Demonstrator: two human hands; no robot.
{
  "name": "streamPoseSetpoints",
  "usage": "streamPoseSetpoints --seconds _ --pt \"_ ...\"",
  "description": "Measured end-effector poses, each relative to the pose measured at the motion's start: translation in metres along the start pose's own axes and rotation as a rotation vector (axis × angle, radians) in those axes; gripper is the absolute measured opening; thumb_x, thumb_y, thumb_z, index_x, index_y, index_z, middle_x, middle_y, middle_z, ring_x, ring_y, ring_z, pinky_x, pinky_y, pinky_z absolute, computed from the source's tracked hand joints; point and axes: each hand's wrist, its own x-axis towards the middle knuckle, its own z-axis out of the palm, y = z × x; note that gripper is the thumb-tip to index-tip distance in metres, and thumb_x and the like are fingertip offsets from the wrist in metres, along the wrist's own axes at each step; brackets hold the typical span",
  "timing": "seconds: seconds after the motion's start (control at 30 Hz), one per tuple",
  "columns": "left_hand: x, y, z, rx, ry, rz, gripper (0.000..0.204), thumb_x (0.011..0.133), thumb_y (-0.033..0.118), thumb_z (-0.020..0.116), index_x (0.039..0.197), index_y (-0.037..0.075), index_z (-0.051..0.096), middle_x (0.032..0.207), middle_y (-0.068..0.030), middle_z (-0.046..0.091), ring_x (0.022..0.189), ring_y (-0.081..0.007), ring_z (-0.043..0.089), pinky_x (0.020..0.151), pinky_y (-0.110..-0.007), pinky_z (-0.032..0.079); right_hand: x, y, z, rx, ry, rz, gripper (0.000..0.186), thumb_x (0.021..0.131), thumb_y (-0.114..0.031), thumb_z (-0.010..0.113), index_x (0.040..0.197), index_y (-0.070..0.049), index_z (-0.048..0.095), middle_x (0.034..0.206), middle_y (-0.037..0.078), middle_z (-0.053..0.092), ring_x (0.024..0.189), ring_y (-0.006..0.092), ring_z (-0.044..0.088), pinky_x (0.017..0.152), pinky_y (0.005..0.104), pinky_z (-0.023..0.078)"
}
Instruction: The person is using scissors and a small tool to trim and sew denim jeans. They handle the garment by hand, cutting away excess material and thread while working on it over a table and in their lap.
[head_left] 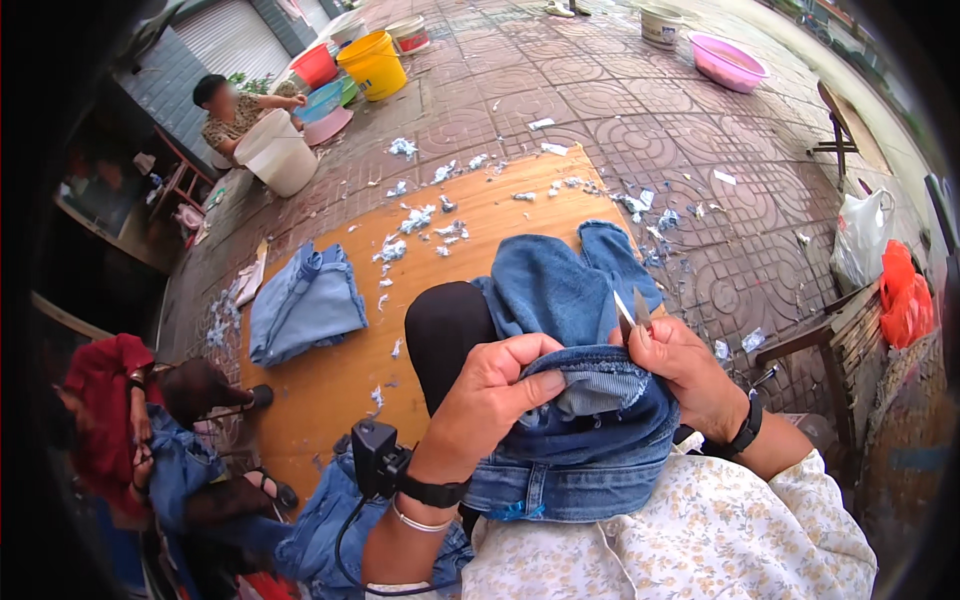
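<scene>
A pair of blue jeans (600,440) lies bunched across my lap, with its waistband and a belt loop toward me. My left hand (500,385) pinches a turned-back edge of the denim between thumb and fingers, showing a paler, frayed inner side. On the other side of that edge my right hand (685,365) is closed around small thread snips (632,312), whose two pointed blades stick up apart above the thumb. The right fingers also touch the denim edge; the snips' handle is hidden in the hand. One leg of the jeans hangs beyond my knee.
Folded light-blue jeans (305,305) lie on a wooden board (300,410) scattered with thread scraps (415,218). At the left a seated person (110,430) handles denim. Farther off, another person (235,115) sits beside buckets (280,155). A wooden stool (835,350) with plastic bags stands right.
</scene>
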Motion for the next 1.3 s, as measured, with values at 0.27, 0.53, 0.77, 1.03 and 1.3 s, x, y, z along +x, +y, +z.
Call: streamPoseSetpoints --seconds 0.27,0.53,0.77,1.03,1.3 --pt "0.0 -0.015 0.025 -0.728 0.182 -0.038 0.024 0.09 0.012 0.058 0.109 -0.003 0.056 0.1 -0.0072 0.066 0.087 -0.0101 0.063 0.082 -0.023 0.049 0.03 0.015 -0.033 -0.221 0.038 -0.053 0.029 0.093 -0.034 0.056 0.09 -0.005 0.061 0.077 -0.005 0.059 0.068 0.0021 0.051 0.062 0.0186 0.043" --pt "-0.013 -0.011 0.015 -0.08 0.254 -0.03 0.019 0.078 -0.003 0.068 0.097 -0.002 0.063 0.089 0.0002 0.066 0.08 -0.0045 0.058 0.071 -0.018 0.047 0.012 -0.017 0.0 -0.774 -0.143 -0.201 0.035 0.068 -0.016 0.083 0.088 -0.005 0.057 0.079 -0.004 0.055 0.073 0.0062 0.048 0.067 0.0232 0.04" --pt "-0.015 -0.026 0.018 -0.519 0.216 0.104 0.02 0.079 -0.003 0.064 0.098 0.001 0.06 0.094 -0.0035 0.067 0.084 -0.0082 0.061 0.079 -0.02 0.047 0.002 -0.022 -0.003 -0.93 -0.183 -0.275 0.037 0.069 0.001 0.075 0.101 -0.003 0.056 0.089 0.0 0.056 0.083 0.0093 0.053 0.076 0.0237 0.043" --pt "-0.006 -0.053 0.023 -0.949 0.176 0.121 0.041 0.084 0.007 0.06 0.122 -0.002 0.047 0.111 -0.0145 0.062 0.097 -0.021 0.064 0.089 -0.033 0.051 0.024 0.008 -0.042 -0.704 -0.071 -0.232 0.032 0.07 -0.002 0.079 0.095 -0.003 0.059 0.087 -0.002 0.055 0.082 0.0057 0.051 0.074 0.0215 0.043" --pt "-0.002 -0.05 0.024 -0.983 0.245 0.006 0.026 0.093 0.013 0.051 0.117 0.001 0.05 0.104 -0.0084 0.064 0.091 -0.0146 0.065 0.083 -0.027 0.053 0.021 -0.022 -0.033 -0.815 -0.037 -0.421 0.046 0.062 -0.024 0.085 0.098 -0.004 0.063 0.091 0.0 0.058 0.078 0.0075 0.051 0.066 0.023 0.043"
